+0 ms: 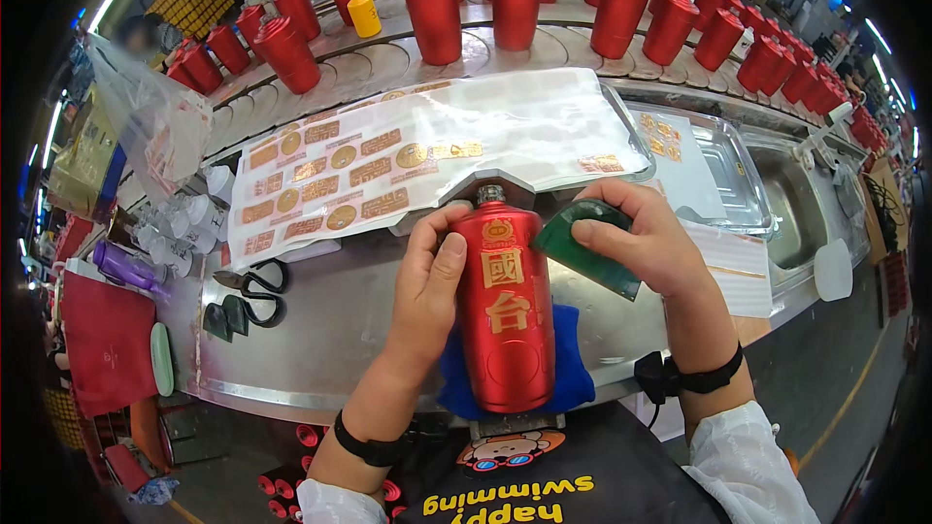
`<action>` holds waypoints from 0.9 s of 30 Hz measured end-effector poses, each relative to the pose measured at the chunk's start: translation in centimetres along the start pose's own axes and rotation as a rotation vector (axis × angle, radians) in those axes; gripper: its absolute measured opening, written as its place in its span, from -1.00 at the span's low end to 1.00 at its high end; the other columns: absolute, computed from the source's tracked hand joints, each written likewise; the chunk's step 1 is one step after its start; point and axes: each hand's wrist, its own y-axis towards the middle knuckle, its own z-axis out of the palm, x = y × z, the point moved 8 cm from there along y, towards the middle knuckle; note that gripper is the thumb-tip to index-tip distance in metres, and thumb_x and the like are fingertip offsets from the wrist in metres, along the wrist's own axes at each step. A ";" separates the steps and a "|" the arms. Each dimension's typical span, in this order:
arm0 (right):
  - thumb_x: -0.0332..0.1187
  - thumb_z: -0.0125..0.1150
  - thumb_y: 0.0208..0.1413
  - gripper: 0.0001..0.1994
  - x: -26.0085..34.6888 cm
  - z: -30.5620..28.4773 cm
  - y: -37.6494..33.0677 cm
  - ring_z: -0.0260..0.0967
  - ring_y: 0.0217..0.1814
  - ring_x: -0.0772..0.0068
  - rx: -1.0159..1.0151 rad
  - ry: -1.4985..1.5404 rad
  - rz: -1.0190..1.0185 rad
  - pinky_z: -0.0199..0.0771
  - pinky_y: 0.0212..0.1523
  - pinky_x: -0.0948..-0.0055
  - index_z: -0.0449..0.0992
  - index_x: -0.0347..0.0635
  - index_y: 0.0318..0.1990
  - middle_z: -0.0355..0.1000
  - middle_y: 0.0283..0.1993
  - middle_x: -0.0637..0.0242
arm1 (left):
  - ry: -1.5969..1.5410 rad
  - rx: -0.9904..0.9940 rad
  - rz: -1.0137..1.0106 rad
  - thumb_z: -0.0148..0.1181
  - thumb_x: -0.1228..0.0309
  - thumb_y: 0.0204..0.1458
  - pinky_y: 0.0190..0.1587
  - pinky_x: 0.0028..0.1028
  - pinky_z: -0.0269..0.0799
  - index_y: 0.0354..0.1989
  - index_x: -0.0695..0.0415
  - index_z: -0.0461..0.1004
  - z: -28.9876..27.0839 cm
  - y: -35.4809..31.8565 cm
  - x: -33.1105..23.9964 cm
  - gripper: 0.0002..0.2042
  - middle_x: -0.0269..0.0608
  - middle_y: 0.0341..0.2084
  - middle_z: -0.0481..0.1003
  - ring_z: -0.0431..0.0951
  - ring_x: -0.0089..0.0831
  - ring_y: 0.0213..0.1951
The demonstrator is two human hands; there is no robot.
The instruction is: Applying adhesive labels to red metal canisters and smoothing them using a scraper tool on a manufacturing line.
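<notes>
A shiny red bottle (507,354) with gold raised characters lies in front of me, its bare neck pointing away. My left hand (423,281) is wrapped round its left side near the shoulder. Beneath the bottle is a blue cloth (577,359) at the bench edge. Between the thumb and fingers of my right hand (649,233) is a flat dark green scraper (594,260). Its left end is close to the bottle's right shoulder; I cannot tell whether they touch. Beyond the bottle lies a white sheet of gold stickers (524,121).
Black-handled scissors (264,293) and small dark green pieces (225,318) lie left on the steel bench. Clear cups (184,233) crowd the far left. Red bottles (434,19) and a yellow one (364,15) stand on the curved conveyor behind. A sink (801,184) is at right.
</notes>
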 end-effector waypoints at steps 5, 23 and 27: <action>-0.31 0.29 0.04 -0.75 0.2 0.8 0.4 0.36 -0.32 0.69 0.025 0.058 -0.037 0.38 -0.30 0.62 0.50 -0.25 -0.18 0.47 -0.34 0.44 | -0.070 -0.009 -0.044 -0.06 0.31 0.30 0.10 -0.56 0.26 0.15 0.26 0.28 0.1 -0.1 0.2 -0.65 -0.24 -0.03 0.37 0.35 -0.58 -0.02; -0.31 0.28 0.06 -0.76 -0.6 1.5 0.9 0.38 -0.29 0.64 -0.017 0.197 -0.024 0.43 -0.26 0.56 0.50 -0.26 -0.18 0.48 -0.31 0.38 | 0.054 -0.021 0.105 0.01 0.39 0.26 0.02 -0.57 0.31 0.01 0.26 0.40 0.0 1.1 -2.1 -0.75 -0.27 -0.14 0.45 0.40 -0.59 -0.11; -0.31 0.28 0.06 -0.76 -0.5 1.5 0.9 0.38 -0.30 0.64 -0.020 0.245 -0.058 0.42 -0.27 0.56 0.51 -0.26 -0.18 0.48 -0.31 0.37 | 0.102 0.000 0.148 0.04 0.41 0.24 0.00 -0.57 0.32 -0.02 0.25 0.42 0.0 1.3 -2.4 -0.78 -0.27 -0.17 0.47 0.41 -0.59 -0.12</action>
